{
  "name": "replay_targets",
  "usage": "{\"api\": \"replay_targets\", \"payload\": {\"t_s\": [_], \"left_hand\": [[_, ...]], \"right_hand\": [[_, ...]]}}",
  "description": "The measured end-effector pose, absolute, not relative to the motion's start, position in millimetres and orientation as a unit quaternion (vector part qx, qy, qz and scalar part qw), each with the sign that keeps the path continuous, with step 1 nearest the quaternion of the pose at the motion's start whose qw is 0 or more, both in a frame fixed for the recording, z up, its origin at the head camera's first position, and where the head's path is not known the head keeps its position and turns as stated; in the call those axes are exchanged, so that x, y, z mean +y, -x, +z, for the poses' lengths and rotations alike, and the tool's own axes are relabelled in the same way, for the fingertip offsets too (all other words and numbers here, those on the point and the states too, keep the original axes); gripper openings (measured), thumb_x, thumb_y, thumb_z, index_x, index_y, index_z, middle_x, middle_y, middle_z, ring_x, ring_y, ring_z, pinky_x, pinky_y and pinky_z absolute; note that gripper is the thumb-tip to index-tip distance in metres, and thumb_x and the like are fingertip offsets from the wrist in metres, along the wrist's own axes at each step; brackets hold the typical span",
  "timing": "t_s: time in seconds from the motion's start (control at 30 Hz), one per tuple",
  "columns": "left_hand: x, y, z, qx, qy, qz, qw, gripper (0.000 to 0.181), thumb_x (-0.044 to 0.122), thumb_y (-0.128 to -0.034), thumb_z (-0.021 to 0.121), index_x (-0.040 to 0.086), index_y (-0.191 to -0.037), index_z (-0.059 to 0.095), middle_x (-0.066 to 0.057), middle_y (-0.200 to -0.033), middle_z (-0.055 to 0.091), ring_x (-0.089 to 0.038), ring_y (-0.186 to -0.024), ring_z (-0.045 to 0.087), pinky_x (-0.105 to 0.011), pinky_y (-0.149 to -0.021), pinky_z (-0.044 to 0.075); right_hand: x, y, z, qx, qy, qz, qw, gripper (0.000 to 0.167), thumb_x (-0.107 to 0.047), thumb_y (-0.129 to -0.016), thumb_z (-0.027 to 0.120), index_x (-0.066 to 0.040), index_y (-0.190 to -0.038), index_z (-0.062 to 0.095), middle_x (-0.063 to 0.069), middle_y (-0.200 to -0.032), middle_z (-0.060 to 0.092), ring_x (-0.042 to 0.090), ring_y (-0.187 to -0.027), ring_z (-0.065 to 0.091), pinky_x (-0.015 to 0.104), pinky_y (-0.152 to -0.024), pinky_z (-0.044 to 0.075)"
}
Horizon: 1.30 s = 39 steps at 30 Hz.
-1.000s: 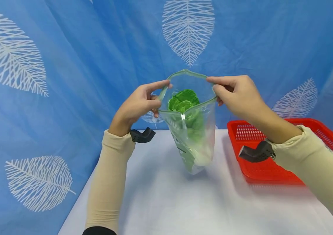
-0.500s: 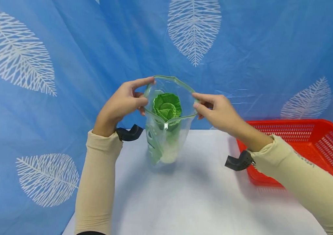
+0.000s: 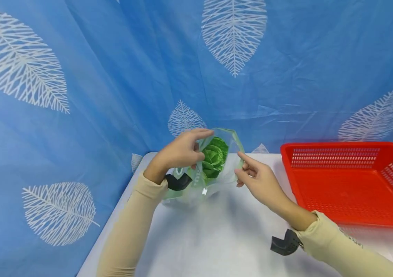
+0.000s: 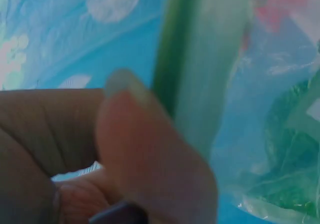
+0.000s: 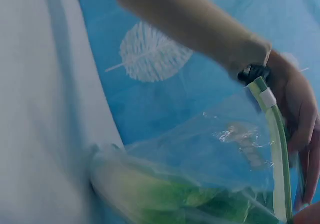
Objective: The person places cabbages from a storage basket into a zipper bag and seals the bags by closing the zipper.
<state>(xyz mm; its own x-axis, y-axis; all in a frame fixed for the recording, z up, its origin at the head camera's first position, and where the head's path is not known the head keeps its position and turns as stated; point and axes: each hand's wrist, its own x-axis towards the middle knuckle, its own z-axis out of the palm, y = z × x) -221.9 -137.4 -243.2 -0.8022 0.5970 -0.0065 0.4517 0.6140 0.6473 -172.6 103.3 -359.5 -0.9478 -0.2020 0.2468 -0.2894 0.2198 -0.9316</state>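
A clear zip bag point(image 3: 231, 169) with a green zip rim leans to the left on the table, its mouth facing up and toward me. Inside lies a Chinese cabbage point(image 3: 214, 156), green leaves at the mouth and a pale base lower down in the right wrist view. My left hand point(image 3: 182, 151) pinches the left side of the rim; its thumb point(image 4: 150, 149) presses beside the green zip strip point(image 4: 175, 49). At the right side of the rim, my right hand point(image 3: 262, 181) holds the edge between thumb and index finger. A white slider point(image 5: 268, 98) sits on the zip.
A red plastic basket point(image 3: 345, 192) with slotted walls stands at the right of the white table point(image 3: 238, 246). Behind and to the left hangs a blue curtain point(image 3: 130, 77) with white leaf prints.
Both hands first carried the upright bag left, then lowered it. Now it tilts, with its bottom toward the left and its rim much lower. The left hand has swung right.
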Motion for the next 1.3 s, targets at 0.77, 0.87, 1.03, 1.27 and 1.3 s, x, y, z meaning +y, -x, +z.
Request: {"api": "replay_targets", "payload": {"t_s": [0.77, 0.87, 1.03, 1.27, 1.3], "left_hand": [[-22, 168, -386, 0.843, -0.445, 0.264, 0.150, 0.071, 0.000, -0.0844, 0.066, 0.011, -0.153, 0.051, -0.010, -0.162, 0.037, -0.002, -0.051, 0.041, -0.012, -0.049, 0.041], [-35, 160, -394, 0.823, -0.449, 0.319, 0.142, 0.065, 0.005, -0.0894, 0.067, 0.016, -0.152, 0.052, -0.010, -0.164, 0.034, 0.006, -0.061, 0.050, -0.011, -0.057, 0.048], [-76, 141, -406, 0.798, -0.403, 0.435, 0.107, 0.053, 0.021, -0.0988, 0.069, 0.019, -0.150, 0.056, -0.003, -0.157, 0.042, 0.002, -0.079, 0.063, -0.019, -0.065, 0.056], [-134, 103, -432, 0.787, -0.267, 0.556, -0.011, 0.040, 0.016, -0.0965, 0.072, 0.011, -0.136, 0.068, 0.000, -0.079, 0.054, -0.001, -0.060, 0.043, -0.017, -0.048, 0.039], [-138, 98, -437, 0.780, -0.265, 0.567, -0.013, 0.039, 0.015, -0.0972, 0.071, 0.008, -0.136, 0.067, 0.000, -0.068, 0.048, 0.001, -0.056, 0.039, -0.016, -0.046, 0.035]], "right_hand": [[141, 56, -491, -0.633, 0.099, 0.767, -0.016, 0.071, -0.019, -0.107, 0.055, -0.016, -0.166, 0.014, 0.011, -0.109, 0.069, 0.019, -0.089, 0.067, 0.030, -0.078, 0.061], [138, 50, -493, -0.659, 0.053, 0.750, 0.005, 0.070, -0.016, -0.109, 0.050, -0.014, -0.165, 0.010, 0.017, -0.103, 0.069, 0.023, -0.082, 0.069, 0.034, -0.073, 0.062], [133, 40, -489, -0.723, 0.024, 0.686, 0.071, 0.067, -0.013, -0.109, 0.049, -0.018, -0.165, 0.014, 0.017, -0.085, 0.070, 0.026, -0.062, 0.068, 0.038, -0.057, 0.061], [119, 9, -488, -0.781, 0.049, 0.618, 0.078, 0.072, -0.005, -0.102, 0.059, -0.020, -0.163, 0.023, -0.001, -0.066, 0.065, 0.016, -0.051, 0.060, 0.033, -0.047, 0.054], [118, 6, -489, -0.787, 0.022, 0.612, 0.081, 0.075, -0.002, -0.100, 0.061, -0.017, -0.163, 0.022, -0.003, -0.067, 0.066, 0.015, -0.052, 0.061, 0.032, -0.048, 0.055]]}}
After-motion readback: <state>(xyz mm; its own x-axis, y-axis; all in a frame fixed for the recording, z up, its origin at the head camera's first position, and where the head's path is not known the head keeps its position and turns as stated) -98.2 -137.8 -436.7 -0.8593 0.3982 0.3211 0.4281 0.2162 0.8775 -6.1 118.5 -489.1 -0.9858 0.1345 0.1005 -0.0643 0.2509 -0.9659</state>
